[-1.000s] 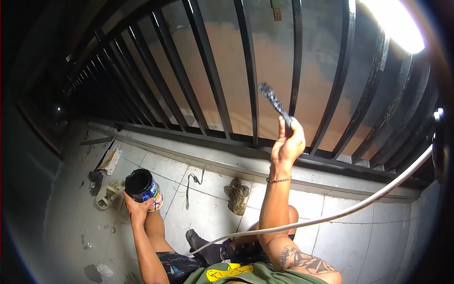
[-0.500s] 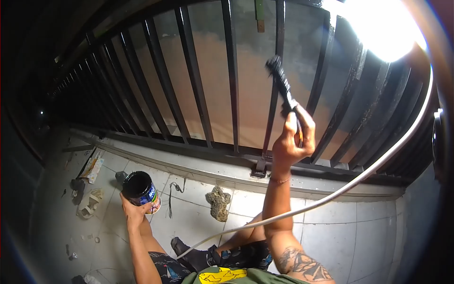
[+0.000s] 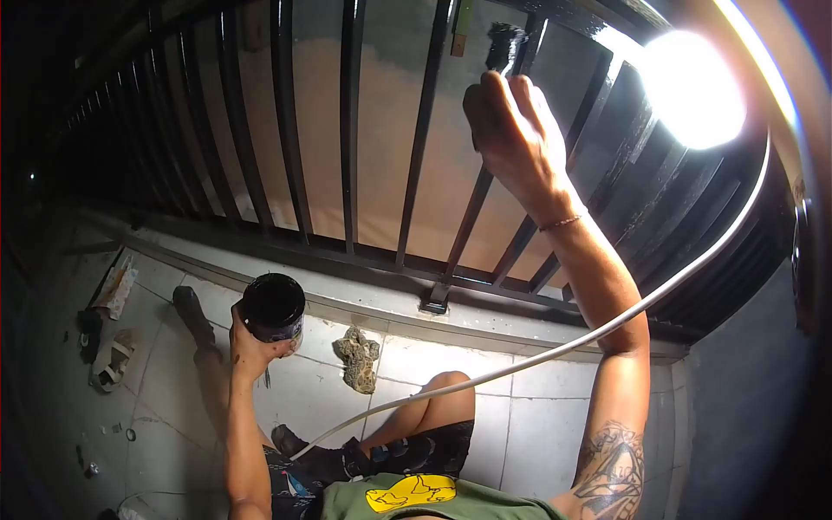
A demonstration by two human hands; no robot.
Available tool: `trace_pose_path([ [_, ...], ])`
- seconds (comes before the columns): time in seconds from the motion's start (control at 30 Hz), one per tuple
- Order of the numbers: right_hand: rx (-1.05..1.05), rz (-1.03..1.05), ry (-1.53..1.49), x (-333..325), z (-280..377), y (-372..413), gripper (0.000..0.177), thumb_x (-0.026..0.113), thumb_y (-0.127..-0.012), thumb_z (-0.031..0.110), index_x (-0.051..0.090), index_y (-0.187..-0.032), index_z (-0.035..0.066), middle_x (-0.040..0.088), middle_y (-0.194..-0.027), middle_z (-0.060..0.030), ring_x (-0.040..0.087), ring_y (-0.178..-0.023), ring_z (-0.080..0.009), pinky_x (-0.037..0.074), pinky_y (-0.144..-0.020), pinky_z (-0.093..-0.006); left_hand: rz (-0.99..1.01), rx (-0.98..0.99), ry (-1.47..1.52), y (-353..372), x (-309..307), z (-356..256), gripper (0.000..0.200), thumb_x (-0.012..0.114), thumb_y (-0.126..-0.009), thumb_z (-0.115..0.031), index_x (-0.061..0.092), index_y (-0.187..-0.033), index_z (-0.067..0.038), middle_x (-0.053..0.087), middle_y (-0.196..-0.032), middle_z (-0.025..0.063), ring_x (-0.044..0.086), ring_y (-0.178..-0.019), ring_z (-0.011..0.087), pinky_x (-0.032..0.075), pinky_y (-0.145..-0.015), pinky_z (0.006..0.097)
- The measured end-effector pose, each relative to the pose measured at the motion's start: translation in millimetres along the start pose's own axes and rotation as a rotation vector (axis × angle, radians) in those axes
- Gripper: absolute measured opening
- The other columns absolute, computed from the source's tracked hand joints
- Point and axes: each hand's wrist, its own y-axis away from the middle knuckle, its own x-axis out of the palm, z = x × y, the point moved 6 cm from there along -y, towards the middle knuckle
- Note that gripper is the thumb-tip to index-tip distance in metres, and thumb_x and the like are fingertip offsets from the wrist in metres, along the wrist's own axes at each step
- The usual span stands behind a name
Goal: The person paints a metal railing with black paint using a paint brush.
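Note:
My right hand point(image 3: 520, 143), raised high in front of the railing, is closed around a paintbrush point(image 3: 505, 42). The dark, paint-coated bristles point upward and overlap an upright bar of the black metal railing point(image 3: 349, 130). Most of the brush handle is hidden by my fingers. Low on the left, my left hand point(image 3: 251, 351) grips the side of a paint can point(image 3: 293, 334) with its open top tilted toward me. Black paint shows inside and around its rim.
A bright lamp point(image 3: 693, 91) shines at the upper right. Its white cable point(image 3: 555, 351) crosses in front of my right arm. A crumpled patterned cloth point(image 3: 357, 360) lies on the tiled floor point(image 3: 433, 355), and a sandal point(image 3: 114, 360) sits further left.
My right hand has risen with the brush, from beside the bars' middle toward their upper part. My left hand and the can have moved slightly up and right; the view has shifted.

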Motion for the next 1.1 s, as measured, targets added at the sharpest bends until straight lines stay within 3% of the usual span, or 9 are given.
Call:
trace_pose_path([
  [0.07,-0.021,0.015,-0.005,14,-3,-11,0.010,0.063,-0.067,0.003,0.059,-0.076,0.004,0.047,-0.085,-0.0087,0.049,-0.081,-0.0239,0.045,-0.070,-0.0324,0.018,-0.003,0.036,-3,2,8,0.092,0.091,-0.046,-0.018,0.040,-0.121,-0.003,0.060,-0.115,0.0166,0.060,-0.107,0.0319,0.048,-0.093,0.0401],
  [0.33,0.027,0.097,0.195,45,-7,-28,0.013,0.065,-0.071,0.007,0.058,-0.081,0.003,0.051,-0.092,-0.0102,0.053,-0.086,-0.0257,0.047,-0.074,-0.0361,0.007,0.048,0.051,-9,3,22,0.088,0.089,-0.047,-0.013,0.041,-0.120,-0.003,0.060,-0.112,0.0162,0.060,-0.104,0.0303,0.049,-0.091,0.0389],
  [0.43,0.001,0.089,0.271,48,-3,-21,0.012,0.065,-0.070,0.007,0.059,-0.080,0.004,0.055,-0.085,-0.0100,0.053,-0.085,-0.0257,0.047,-0.074,-0.0359,0.021,0.000,0.131,-12,3,29,0.088,0.088,-0.047,-0.010,0.041,-0.120,-0.003,0.060,-0.113,0.0164,0.060,-0.104,0.0299,0.049,-0.090,0.0386],
  [0.57,0.021,0.395,0.217,53,21,-10,0.016,0.069,-0.067,0.011,0.060,-0.079,0.005,0.058,-0.080,-0.0091,0.055,-0.087,-0.0252,0.049,-0.076,-0.0347,-0.005,0.025,0.133,-9,1,46,0.088,0.088,-0.047,-0.009,0.041,-0.121,-0.003,0.060,-0.113,0.0166,0.061,-0.104,0.0302,0.049,-0.090,0.0386],
  [0.7,-0.056,0.049,0.298,27,16,-36,0.010,0.063,-0.071,0.010,0.062,-0.077,0.002,0.057,-0.078,-0.0113,0.051,-0.081,-0.0261,0.047,-0.073,-0.0349,0.012,0.013,0.130,-6,1,47,0.087,0.087,-0.049,-0.007,0.040,-0.122,-0.002,0.059,-0.115,0.0172,0.060,-0.106,0.0306,0.049,-0.092,0.0386],
  [0.77,0.011,0.142,0.209,30,0,-39,0.008,0.062,-0.074,0.012,0.064,-0.079,0.006,0.058,-0.087,-0.0106,0.052,-0.087,-0.0260,0.047,-0.075,-0.0348,0.015,0.010,0.164,-5,2,47,0.087,0.087,-0.049,-0.007,0.040,-0.122,-0.002,0.059,-0.115,0.0173,0.060,-0.106,0.0308,0.049,-0.092,0.0387],
  [0.93,-0.063,0.341,0.310,38,19,-10,0.009,0.065,-0.069,0.010,0.068,-0.077,0.006,0.060,-0.079,-0.0092,0.054,-0.084,-0.0249,0.048,-0.076,-0.0349,0.012,0.046,0.167,-5,3,48,0.087,0.087,-0.050,-0.008,0.040,-0.123,-0.002,0.059,-0.115,0.0174,0.060,-0.106,0.0307,0.050,-0.092,0.0381],
  [1.03,0.005,0.442,0.153,28,32,-2,0.007,0.067,-0.070,0.011,0.066,-0.076,0.007,0.059,-0.082,-0.0101,0.054,-0.085,-0.0247,0.048,-0.076,-0.0352,0.012,0.015,0.129,-4,2,41,0.087,0.087,-0.050,-0.007,0.040,-0.124,-0.001,0.059,-0.115,0.0175,0.060,-0.106,0.0299,0.049,-0.092,0.0374],
  [1.1,0.063,0.395,0.067,9,30,-6,0.009,0.067,-0.071,0.012,0.065,-0.078,0.008,0.058,-0.085,-0.0101,0.054,-0.085,-0.0245,0.048,-0.076,-0.0350,0.030,0.032,0.158,-2,1,36,0.088,0.087,-0.051,-0.009,0.039,-0.124,-0.001,0.059,-0.115,0.0176,0.060,-0.106,0.0293,0.049,-0.092,0.0372],
])
